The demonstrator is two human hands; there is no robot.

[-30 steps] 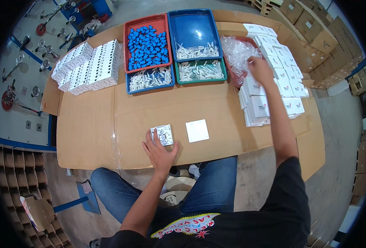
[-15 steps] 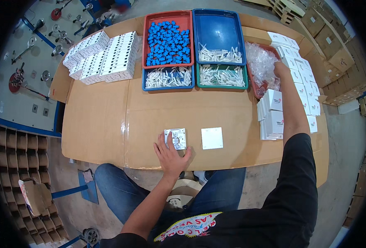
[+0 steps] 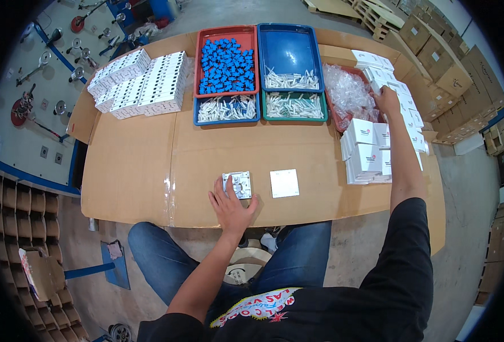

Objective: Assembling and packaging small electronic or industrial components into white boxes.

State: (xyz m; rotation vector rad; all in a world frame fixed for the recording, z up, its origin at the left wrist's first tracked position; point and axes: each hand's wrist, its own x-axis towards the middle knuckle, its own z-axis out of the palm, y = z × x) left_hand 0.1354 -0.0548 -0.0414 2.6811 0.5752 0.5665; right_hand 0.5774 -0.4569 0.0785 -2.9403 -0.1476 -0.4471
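My left hand (image 3: 232,212) lies at the near side of a square white plate with metal and dark parts on its face (image 3: 238,185). Its fingers are spread, touching the plate's left and near edges. Just to the right, a plain flat white square plate (image 3: 285,183) rests on the cardboard. My right arm is stretched to the far right, where my right hand (image 3: 387,102) is between a red tray of clear plastic bags (image 3: 350,94) and the stacked white boxes (image 3: 404,94). Its fingers look curled together; what they hold, if anything, is hidden.
Cardboard (image 3: 126,171) covers the table. At the back stand a red tray of blue pieces (image 3: 254,62), a blue tray (image 3: 289,45) and lower blue (image 3: 227,123) and green trays (image 3: 295,119) with small white pieces. White boxed stacks (image 3: 163,82) stand at left, more white boxes (image 3: 367,162) at right.
The whole view has shifted a little. My right hand has moved slightly nearer along the border between the plastic bags and the white boxes. My left hand stays at the square plate.
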